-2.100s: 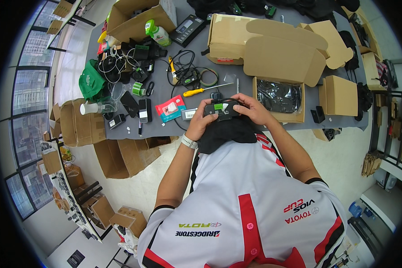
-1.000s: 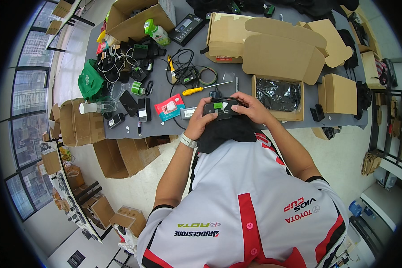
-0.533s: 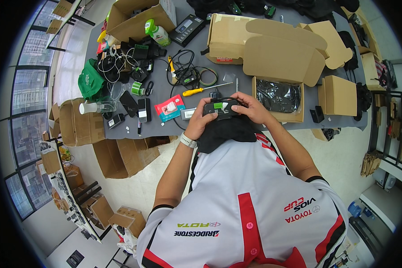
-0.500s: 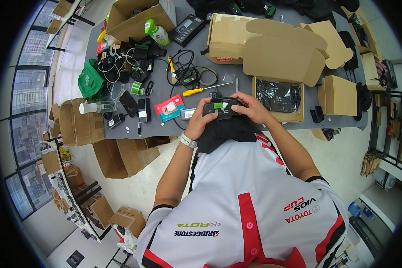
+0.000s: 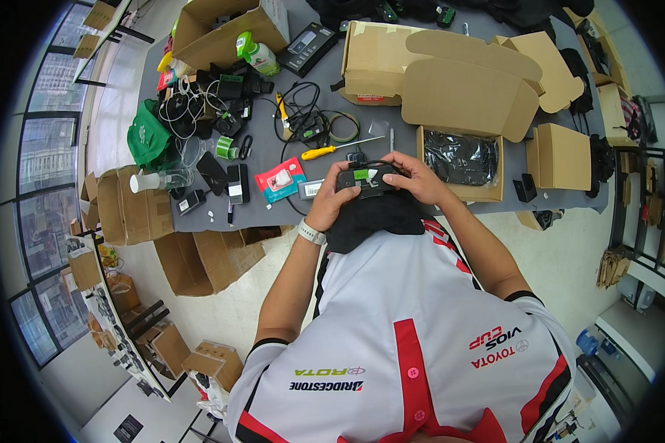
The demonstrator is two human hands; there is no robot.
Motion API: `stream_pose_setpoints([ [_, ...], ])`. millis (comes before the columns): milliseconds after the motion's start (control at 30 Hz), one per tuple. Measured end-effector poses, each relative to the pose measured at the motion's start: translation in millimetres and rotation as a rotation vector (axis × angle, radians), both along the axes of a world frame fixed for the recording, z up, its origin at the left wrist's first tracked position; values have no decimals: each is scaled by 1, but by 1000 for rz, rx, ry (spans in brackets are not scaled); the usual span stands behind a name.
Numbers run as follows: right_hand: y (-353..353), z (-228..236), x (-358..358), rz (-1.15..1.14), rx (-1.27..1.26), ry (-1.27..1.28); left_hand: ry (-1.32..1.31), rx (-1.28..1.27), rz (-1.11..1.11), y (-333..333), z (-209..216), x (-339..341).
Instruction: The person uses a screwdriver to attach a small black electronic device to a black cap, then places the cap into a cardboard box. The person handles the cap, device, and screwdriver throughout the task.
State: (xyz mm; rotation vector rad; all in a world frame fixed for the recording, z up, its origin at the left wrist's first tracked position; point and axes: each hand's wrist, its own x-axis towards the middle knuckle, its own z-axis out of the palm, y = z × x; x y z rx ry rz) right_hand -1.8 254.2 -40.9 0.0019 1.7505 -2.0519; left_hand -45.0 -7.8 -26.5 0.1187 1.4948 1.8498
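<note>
Between my hands, at the table's near edge, is a small black device (image 5: 374,179) with green and white labels and a black cable along its far side. My left hand (image 5: 335,197) is closed on its left end, thumb on top. My right hand (image 5: 415,177) grips the right end, with the thumb pressed on the face. Black cloth (image 5: 377,221) hangs below the device. Just beyond lies a yellow-handled screwdriver (image 5: 319,153), pointing right. A grey labelled box (image 5: 311,189) and a red-and-blue packet (image 5: 280,180) lie left of my left hand.
An open cardboard box (image 5: 462,195) with a black plastic-wrapped item stands right of my hands. Tangled black cables (image 5: 303,107), a green spray bottle (image 5: 257,55) and a clear pump bottle (image 5: 160,179) are to the left. A closed carton (image 5: 559,157) stands far right.
Both hands keep the same hold on the device, with no clear movement. The view has shifted very slightly.
</note>
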Motion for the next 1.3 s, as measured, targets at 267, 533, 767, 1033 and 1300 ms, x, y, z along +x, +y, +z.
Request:
stream_pose_setpoints([
  [267, -2, 1, -2, -40, -14, 16, 14, -25, -16, 1, 3, -4],
  [533, -3, 2, -5, -55, -21, 30, 41, -43, -24, 3, 6, -8],
  [767, -3, -4, -2, -77, 8, 43, 67, -25, -22, 4, 8, -8],
  [1033, -4, -2, 1, -74, 51, 35, 29, -11, -15, 3, 7, -4],
  [1300, -15, 5, 5, -156, 294, 184, 2, -62, 64, 2, 8, 0],
])
